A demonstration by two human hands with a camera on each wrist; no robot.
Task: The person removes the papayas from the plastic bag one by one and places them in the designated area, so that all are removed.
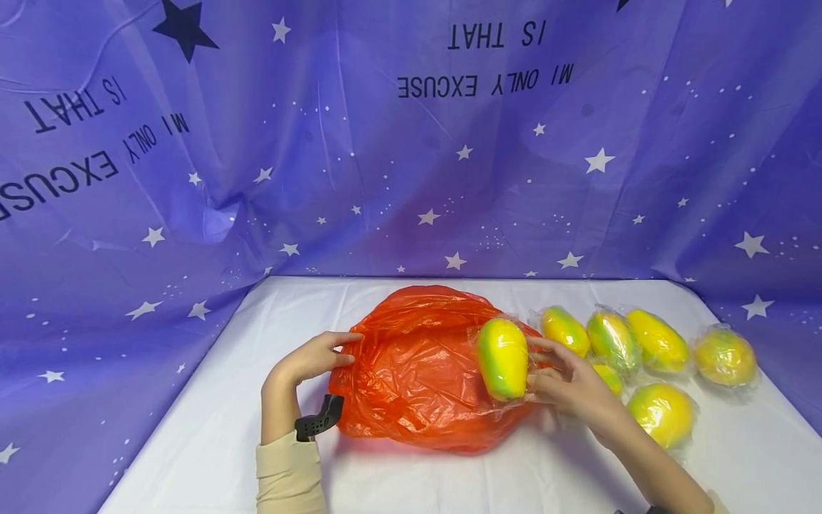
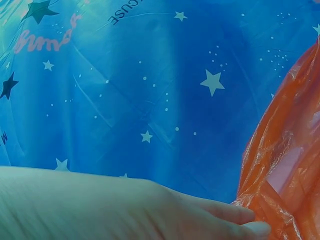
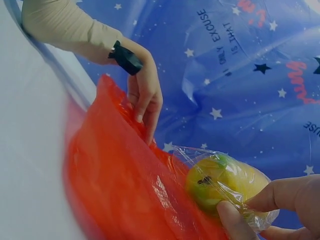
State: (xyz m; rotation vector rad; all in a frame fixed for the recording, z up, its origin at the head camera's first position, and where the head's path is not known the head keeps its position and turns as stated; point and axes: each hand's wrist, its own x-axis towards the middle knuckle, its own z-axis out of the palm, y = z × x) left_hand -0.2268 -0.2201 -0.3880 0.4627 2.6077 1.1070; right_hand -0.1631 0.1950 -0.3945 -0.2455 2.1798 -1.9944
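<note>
A red plastic bag lies spread on the white table, its mouth open. My left hand holds the bag's left rim between thumb and fingers; in the left wrist view its fingertips meet the red film. Over the bag's right side, my right hand grips a yellow-green mango wrapped in clear plastic. The right wrist view shows this mango pinched by thumb and fingers at the bag's edge. The bag's bottom is not clearly visible.
Several more wrapped mangoes sit to the right, among them one mango at the far right and another mango nearer the front. A purple star-printed cloth hangs behind the white table.
</note>
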